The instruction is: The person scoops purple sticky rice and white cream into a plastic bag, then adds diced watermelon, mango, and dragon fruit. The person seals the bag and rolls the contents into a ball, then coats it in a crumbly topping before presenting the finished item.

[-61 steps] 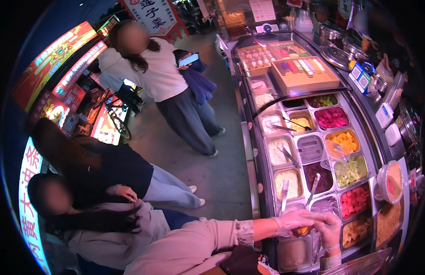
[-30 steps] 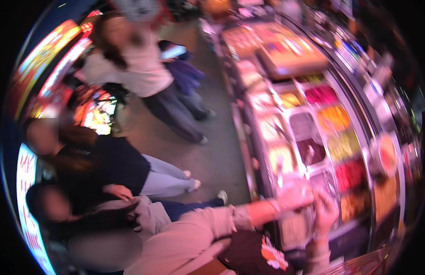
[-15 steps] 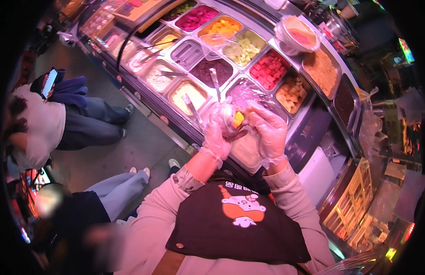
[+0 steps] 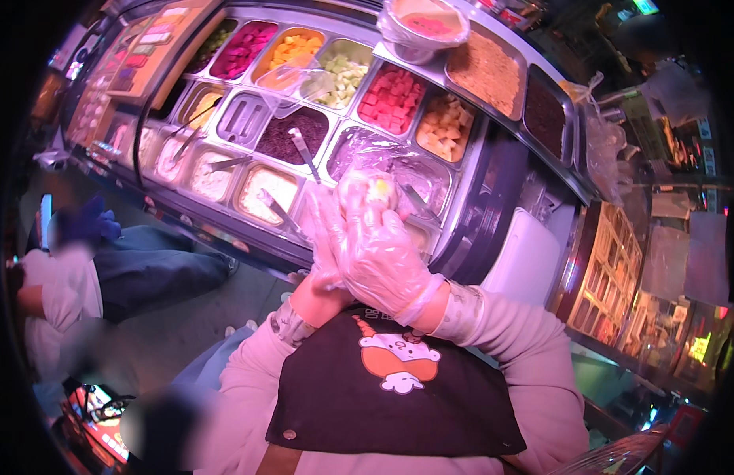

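Both of my hands wear clear plastic gloves and meet over the near edge of the food counter. Between them is a pale, soft, round food portion with a yellow fruit piece showing at its top. My left hand cups it from the left and is partly covered. My right hand lies across its near side, fingers bent around it, hiding most of it. Just beyond is a metal pan of purple paste under clear film. A spatula rests in that pan, right of my hands.
Pans of red fruit cubes, orange cubes, dark purple grains and white cream surround my hands. A film-lined bowl stands at the back beside a tray of brown crumbs. People stand beyond the counter's left side.
My right hand has moved from the right side of the food onto its near side, covering it. The yellow piece now shows less. The whole view has turned and shifted.
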The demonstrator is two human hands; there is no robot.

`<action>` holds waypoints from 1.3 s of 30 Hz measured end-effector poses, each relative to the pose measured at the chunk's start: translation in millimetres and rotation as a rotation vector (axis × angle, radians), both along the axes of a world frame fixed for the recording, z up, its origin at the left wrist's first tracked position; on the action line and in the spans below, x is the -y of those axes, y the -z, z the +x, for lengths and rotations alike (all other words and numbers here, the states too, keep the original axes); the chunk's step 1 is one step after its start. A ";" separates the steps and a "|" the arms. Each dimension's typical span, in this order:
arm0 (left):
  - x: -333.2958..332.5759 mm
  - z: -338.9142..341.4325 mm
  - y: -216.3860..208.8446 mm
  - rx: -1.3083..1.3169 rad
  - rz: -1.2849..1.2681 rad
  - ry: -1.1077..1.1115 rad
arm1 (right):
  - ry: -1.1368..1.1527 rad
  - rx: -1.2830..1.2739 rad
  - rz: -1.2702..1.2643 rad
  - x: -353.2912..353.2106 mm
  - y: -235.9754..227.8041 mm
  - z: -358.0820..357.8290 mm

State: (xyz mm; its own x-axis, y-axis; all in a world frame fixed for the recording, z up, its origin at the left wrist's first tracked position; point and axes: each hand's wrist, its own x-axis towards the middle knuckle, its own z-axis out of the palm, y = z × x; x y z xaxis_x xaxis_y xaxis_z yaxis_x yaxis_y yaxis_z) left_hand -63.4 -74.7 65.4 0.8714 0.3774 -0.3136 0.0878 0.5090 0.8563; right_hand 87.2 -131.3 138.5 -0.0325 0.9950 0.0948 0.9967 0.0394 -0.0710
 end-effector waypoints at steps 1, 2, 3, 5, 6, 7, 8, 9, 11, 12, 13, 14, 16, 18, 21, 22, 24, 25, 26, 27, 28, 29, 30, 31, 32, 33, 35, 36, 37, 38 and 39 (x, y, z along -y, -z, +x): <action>-4.0 1.3 1.8 0.042 0.069 0.047 | 0.028 0.032 -0.064 -0.5 -0.1 0.0; -9.0 13.7 5.6 0.128 -0.074 -0.005 | 0.005 0.109 -0.094 -3.2 2.5 2.0; -13.7 35.6 13.9 0.275 -0.412 -0.108 | -0.034 0.213 -0.149 -2.9 2.6 1.2; -23.9 71.6 24.1 0.485 -0.766 -0.180 | -0.105 0.418 -0.269 -1.4 -5.9 0.9; -27.7 81.4 25.3 0.550 -0.850 -0.185 | -0.190 0.542 -0.026 -4.3 -17.5 10.7; -30.1 90.8 25.3 0.610 -0.926 -0.174 | -0.247 0.452 0.016 -4.6 -19.0 19.3; -32.7 99.7 25.3 0.651 -0.968 -0.164 | -0.304 0.360 0.060 -4.9 -19.8 27.4; -34.2 108.7 24.4 0.662 -1.009 -0.173 | -0.361 0.268 0.104 -4.6 -20.3 37.2; -41.1 125.1 18.2 0.668 -1.062 -0.208 | -0.228 -0.063 0.333 -3.1 -17.7 63.8; -43.2 130.4 13.5 0.649 -1.095 -0.231 | -0.138 -0.096 0.438 -0.5 -12.5 75.4; -43.7 137.8 7.9 0.633 -1.132 -0.247 | -0.043 -0.124 0.540 0.1 -7.7 86.9; -43.3 146.0 2.9 0.616 -1.168 -0.263 | 0.076 -0.090 0.515 -7.1 -3.1 93.3; -32.3 165.7 -6.3 0.397 -0.914 -0.409 | 0.058 -0.091 0.381 -15.0 21.9 112.5; -36.5 185.9 -14.3 0.287 -0.803 -0.358 | 0.061 -0.155 0.263 -17.1 31.0 138.1; -58.6 236.4 -33.7 0.134 -0.668 -0.271 | 0.092 -0.506 0.325 -17.2 14.8 190.5; -68.5 257.6 -39.9 0.085 -0.624 -0.229 | 0.092 -0.756 0.445 -13.5 2.5 213.8; -92.1 307.8 -48.2 0.256 -0.079 -0.004 | 0.282 -1.014 0.799 -1.2 2.2 258.0; -102.9 338.8 -49.4 0.273 0.394 0.035 | 0.498 -1.181 0.846 -0.3 -8.5 275.4; -114.4 368.9 -51.8 0.257 0.862 -0.015 | 0.621 -1.330 0.905 -3.6 -5.6 296.6; -124.1 399.3 -47.4 0.317 1.211 -0.087 | 0.668 -1.395 0.889 -7.9 5.3 313.8; -123.9 429.8 -46.0 0.235 1.306 -0.143 | 0.719 -1.455 0.873 -10.0 19.6 329.0; -129.6 458.3 -35.8 0.162 1.406 -0.157 | 0.768 -1.513 0.854 -12.0 32.1 340.7; -137.3 478.9 -23.1 0.108 1.500 -0.167 | 0.721 -1.499 0.848 -17.1 43.0 348.5; -139.4 491.9 -21.8 0.059 1.592 -0.170 | 0.746 -1.557 0.855 -20.8 48.6 353.7; -142.8 500.2 -19.5 0.056 1.563 -0.125 | 0.749 -1.542 0.833 -23.2 50.6 359.4; -148.6 505.4 -17.2 0.051 1.536 -0.083 | 0.750 -1.528 0.808 -25.4 50.5 363.9; -156.3 504.1 -22.6 0.093 1.343 -0.034 | 0.760 -1.547 0.750 -23.1 50.1 371.5; -161.4 500.9 -32.6 0.144 1.181 -0.032 | 0.766 -1.555 0.724 -19.6 47.1 375.2; -164.6 493.5 -47.1 0.191 1.016 -0.032 | 0.772 -1.543 0.607 -15.4 41.5 380.0; -165.0 483.1 -60.0 0.192 1.034 -0.123 | 0.776 -1.528 0.491 -9.5 34.3 386.6; -159.5 471.0 -74.4 0.197 1.047 -0.211 | 0.782 -1.507 0.379 -3.4 30.6 393.2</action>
